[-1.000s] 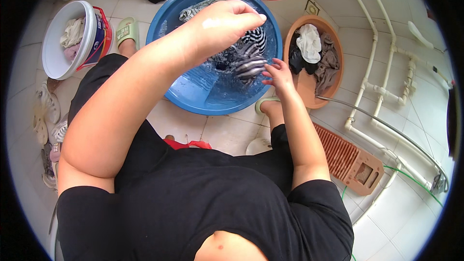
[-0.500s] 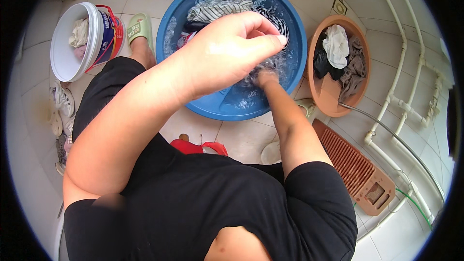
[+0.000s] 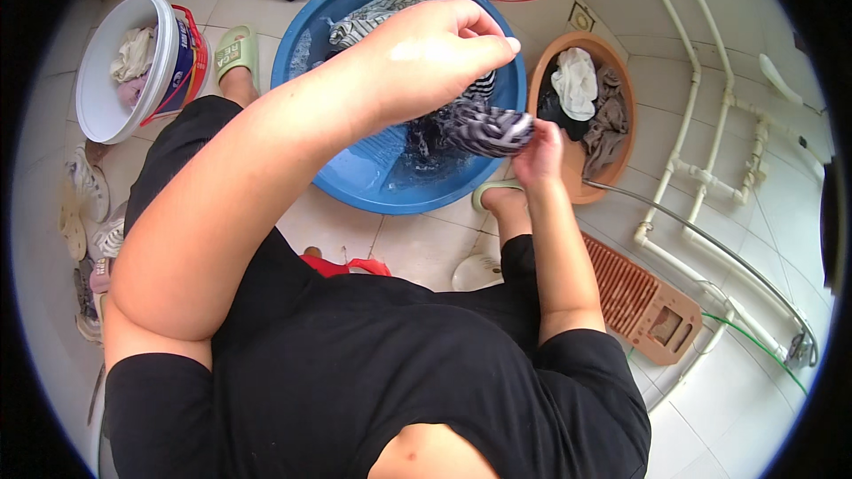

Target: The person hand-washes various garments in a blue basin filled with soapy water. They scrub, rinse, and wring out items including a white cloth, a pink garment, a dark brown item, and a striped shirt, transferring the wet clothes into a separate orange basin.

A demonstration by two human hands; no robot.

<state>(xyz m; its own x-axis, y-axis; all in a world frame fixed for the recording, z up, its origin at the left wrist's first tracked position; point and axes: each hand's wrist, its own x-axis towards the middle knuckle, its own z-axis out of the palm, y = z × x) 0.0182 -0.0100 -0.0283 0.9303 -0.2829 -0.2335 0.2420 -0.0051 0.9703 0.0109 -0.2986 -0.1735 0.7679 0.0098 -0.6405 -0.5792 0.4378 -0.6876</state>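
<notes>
My right hand (image 3: 540, 158) grips one end of a wet, bunched black-and-white patterned cloth (image 3: 486, 130) at the right side of a blue basin (image 3: 410, 204). The cloth's left part hangs toward dark fabric in the water. Raised above the basin, my left hand (image 3: 444, 58) is curled, thumb against index finger; whether anything is inside it is hidden. A white-and-black striped garment (image 3: 377, 13) lies at the basin's far side, and my left hand and forearm cover much of the laundry. Ridges on the basin's near-left slope show through shallow water.
An orange tub (image 3: 624, 155) with white, black and brown clothes stands right of the basin. A brown washboard (image 3: 635, 297) lies near the white pipes (image 3: 683, 182). White buckets (image 3: 98, 71) stand far left and behind; shoes (image 3: 89, 191) line the left wall.
My right hand has come up out of the water and moved right, lifting the patterned cloth. My left hand stays raised and curled. The view has shifted slightly.
</notes>
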